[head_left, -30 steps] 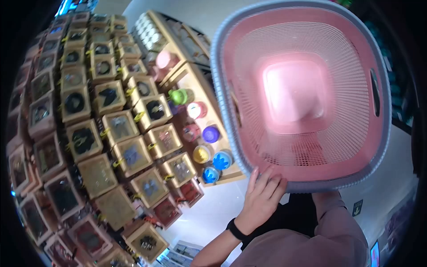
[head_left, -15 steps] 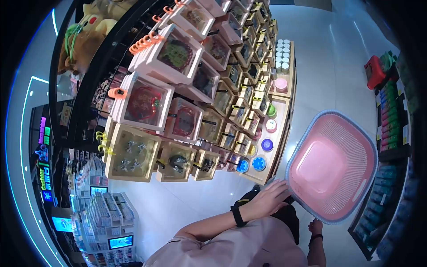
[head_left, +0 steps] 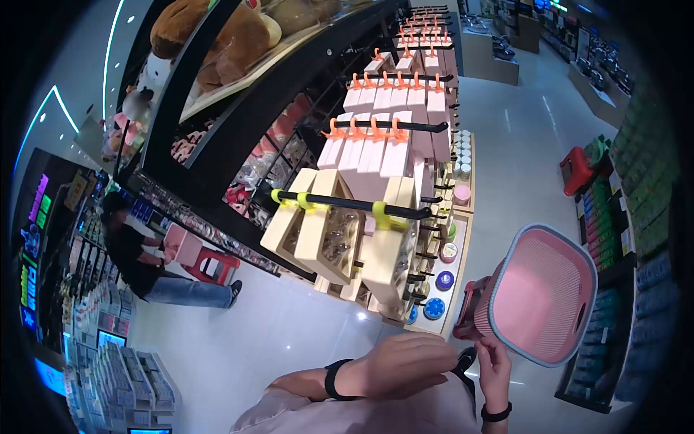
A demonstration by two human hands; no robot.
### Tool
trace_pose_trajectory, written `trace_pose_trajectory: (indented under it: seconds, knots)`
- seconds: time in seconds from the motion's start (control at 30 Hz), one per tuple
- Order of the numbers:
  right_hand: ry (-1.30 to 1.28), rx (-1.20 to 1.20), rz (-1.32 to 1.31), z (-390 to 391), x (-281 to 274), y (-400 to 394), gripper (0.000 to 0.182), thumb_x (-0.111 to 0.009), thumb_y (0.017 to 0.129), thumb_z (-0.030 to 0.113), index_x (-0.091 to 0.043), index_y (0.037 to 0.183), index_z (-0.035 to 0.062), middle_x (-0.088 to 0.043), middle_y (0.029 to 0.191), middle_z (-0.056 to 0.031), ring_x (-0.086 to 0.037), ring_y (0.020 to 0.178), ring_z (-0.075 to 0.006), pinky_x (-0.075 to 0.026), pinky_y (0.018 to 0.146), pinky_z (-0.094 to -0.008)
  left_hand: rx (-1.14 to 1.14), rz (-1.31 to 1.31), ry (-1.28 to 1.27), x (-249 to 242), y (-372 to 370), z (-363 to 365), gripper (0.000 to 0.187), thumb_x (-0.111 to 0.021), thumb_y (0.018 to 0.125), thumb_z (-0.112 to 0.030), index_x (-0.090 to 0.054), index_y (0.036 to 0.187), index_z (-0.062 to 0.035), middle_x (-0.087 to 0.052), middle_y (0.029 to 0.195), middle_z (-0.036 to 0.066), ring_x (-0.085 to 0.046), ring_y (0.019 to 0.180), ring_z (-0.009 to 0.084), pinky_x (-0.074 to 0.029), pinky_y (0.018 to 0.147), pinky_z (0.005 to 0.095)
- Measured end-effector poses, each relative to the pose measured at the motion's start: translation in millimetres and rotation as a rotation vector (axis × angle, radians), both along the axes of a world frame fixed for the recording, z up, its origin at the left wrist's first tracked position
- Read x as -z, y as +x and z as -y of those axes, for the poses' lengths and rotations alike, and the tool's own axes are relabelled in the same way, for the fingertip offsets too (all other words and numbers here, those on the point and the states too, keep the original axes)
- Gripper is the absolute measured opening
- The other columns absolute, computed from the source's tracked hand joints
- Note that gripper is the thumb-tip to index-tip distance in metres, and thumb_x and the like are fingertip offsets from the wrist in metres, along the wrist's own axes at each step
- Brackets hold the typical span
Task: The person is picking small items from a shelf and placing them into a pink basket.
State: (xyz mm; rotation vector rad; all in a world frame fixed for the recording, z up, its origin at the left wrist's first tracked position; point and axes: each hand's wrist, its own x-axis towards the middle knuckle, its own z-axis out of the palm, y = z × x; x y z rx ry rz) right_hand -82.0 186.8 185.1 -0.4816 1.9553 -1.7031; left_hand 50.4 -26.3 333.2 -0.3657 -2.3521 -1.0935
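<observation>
Glossy pale floor (head_left: pixel 253 347): red stool (head_left: pixel 211 266) standing; reddish stool (head_left: pixel 468 312), partly hidden by pink basket (head_left: pixel 538 289), contact unclear. Wooden shelf (head_left: pixel 460 253): purple-topped jar (head_left: pixel 444 281), blue-topped jar (head_left: pixel 434 309).

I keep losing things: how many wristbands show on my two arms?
2: one black wristband by your left hand, another black band by your right hand. Others could be out of sight.

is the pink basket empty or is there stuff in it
Empty: the basket shows only its bare pink inside, with nothing lying in it.
</observation>
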Motion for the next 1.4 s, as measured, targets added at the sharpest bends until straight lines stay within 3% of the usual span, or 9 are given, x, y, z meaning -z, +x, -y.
trace_pose_trajectory:
  seconds: [0.1,0.17,0.3,0.33,0.5,0.83,0.93,1.13,1.4]
  knots:
    - [-0.194,-0.051,-0.229,54,-85,11,0.038,-0.071,0.090,0.008,-0.058,0.125,-0.0010,-0.067,0.118,-0.0152,-0.067,0.105,-0.0216,-0.053,0.090,-0.0329,-0.030,-0.167,-0.013,-16,27,23,0.023,-0.073,0.082,-0.001,-0.067,0.104,0.0019,-0.071,0.104,0.017,-0.071,0.093,0.0343,-0.058,0.085,0.0445]
    - [-0.357,-0.177,-0.616,85,-130,4,0.058,-0.078,0.083,0.010,-0.052,0.133,-0.0001,-0.058,0.134,-0.0169,-0.062,0.116,-0.0253,-0.053,0.093,-0.0355,-0.035,-0.230,-0.011,-24,42,34,0.025,-0.074,0.082,-0.002,-0.067,0.105,0.0010,-0.070,0.104,0.015,-0.070,0.093,0.0330,-0.058,0.082,0.0426]
    - [-0.462,-0.314,-0.740,126,-183,-9,0.092,-0.088,0.076,0.021,-0.036,0.149,0.0014,-0.046,0.147,-0.0170,-0.050,0.133,-0.0273,-0.045,0.105,-0.0385,-0.112,-0.250,0.004,-25,66,41,0.023,-0.070,0.084,-0.001,-0.067,0.107,0.0001,-0.071,0.105,0.016,-0.071,0.092,0.0337,-0.059,0.085,0.0430]
    - [-0.472,-0.341,-0.689,132,-188,-13,0.096,-0.089,0.075,0.024,-0.033,0.151,0.0018,-0.046,0.147,-0.0167,-0.048,0.135,-0.0274,-0.043,0.107,-0.0391,-0.143,-0.278,0.023,-23,67,38,0.014,-0.061,0.091,-0.004,-0.067,0.103,0.0005,-0.073,0.101,0.018,-0.072,0.091,0.0338,-0.058,0.085,0.0457]
    - [-0.491,-0.458,-0.562,154,-200,-24,0.113,-0.092,0.072,0.034,-0.023,0.156,0.0028,-0.044,0.149,-0.0159,-0.044,0.138,-0.0264,-0.037,0.112,-0.0403,-0.249,-0.315,0.046,-8,76,21,0.015,-0.062,0.090,0.000,-0.067,0.104,0.0031,-0.073,0.099,0.018,-0.072,0.090,0.0324,-0.058,0.084,0.0438]
    - [-0.464,-0.509,-0.616,171,-194,-23,0.117,-0.091,0.071,0.039,-0.019,0.157,0.0016,-0.042,0.148,-0.0186,-0.041,0.138,-0.0286,-0.033,0.113,-0.0411,-0.408,-0.303,0.101,6,76,1,0.018,-0.063,0.088,0.005,-0.069,0.104,0.0010,-0.074,0.098,0.017,-0.072,0.088,0.0304,-0.056,0.082,0.0390]
    - [-0.576,-0.490,-0.599,177,-195,-20,0.117,-0.090,0.072,0.038,-0.018,0.157,0.0018,-0.042,0.148,-0.0197,-0.041,0.139,-0.0296,-0.034,0.115,-0.0430,-0.436,-0.285,0.091,11,74,-5,0.019,-0.063,0.087,0.006,-0.069,0.104,0.0005,-0.074,0.098,0.016,-0.072,0.088,0.0301,-0.056,0.082,0.0380]
    - [-0.541,-0.402,-0.557,174,-200,-10,0.115,-0.086,0.071,0.033,-0.017,0.157,0.0023,-0.042,0.147,-0.0214,-0.042,0.138,-0.0300,-0.034,0.115,-0.0433,-0.443,-0.278,0.051,11,69,-7,0.018,-0.065,0.086,0.006,-0.069,0.103,0.0008,-0.074,0.098,0.016,-0.072,0.088,0.0295,-0.056,0.080,0.0361]
    - [-0.677,-0.324,-0.517,157,-202,-20,0.111,-0.084,0.070,0.031,-0.020,0.156,0.0013,-0.044,0.142,-0.0181,-0.044,0.135,-0.0280,-0.033,0.115,-0.0410,-0.439,-0.248,0.040,17,63,-9,0.018,-0.067,0.085,0.006,-0.070,0.103,0.0015,-0.073,0.096,0.016,-0.072,0.087,0.0298,-0.056,0.078,0.0352]
